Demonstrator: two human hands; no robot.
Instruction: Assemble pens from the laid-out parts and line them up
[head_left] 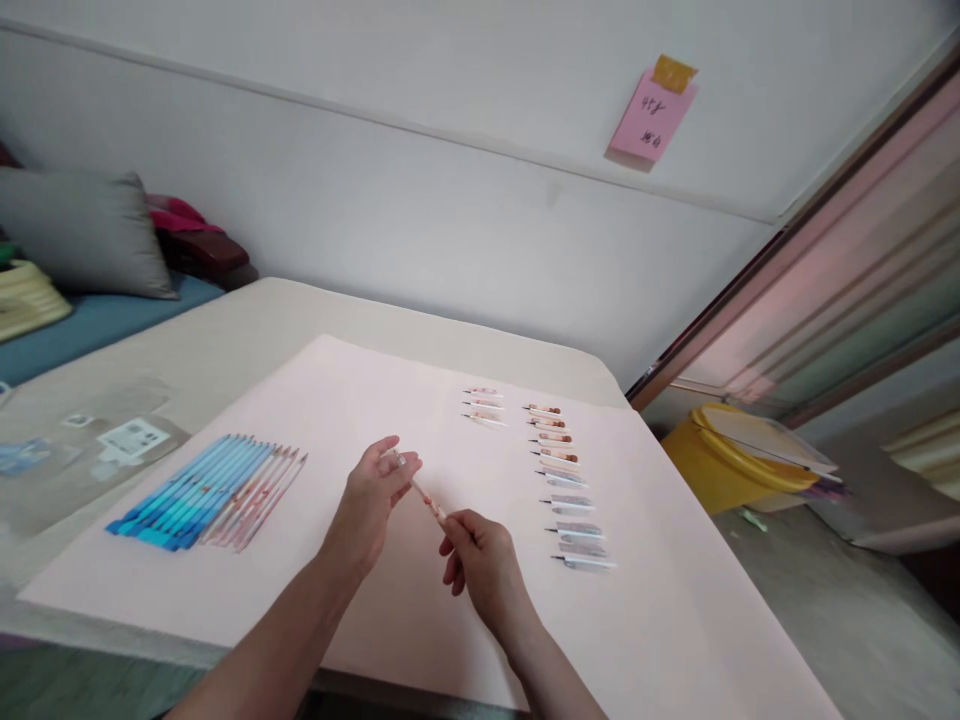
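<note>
A slim pale pen [433,507] with a reddish pattern slants between my two hands above the pink sheet. My right hand [486,565] pinches its lower end between thumb and fingers. Around its upper end, my left hand [369,500] has thumb and fingers closed, with a small clear piece showing at the fingertips. Left of my hands, several blue pens [199,490] lie side by side, and several pink and white pens [255,497] adjoin them. On the right, short pen pieces with dark tips [555,457] are lined up in a column; a smaller group of similar pieces [484,404] lies beside it.
The pink sheet [645,620] covers much of the beige table [360,308]. Clear plastic packaging [131,440] lies at the left. A white wall stands behind, bearing a pink note [651,118]. On the floor at right is a yellow bucket [697,465]. A grey cushion [82,230] sits far left.
</note>
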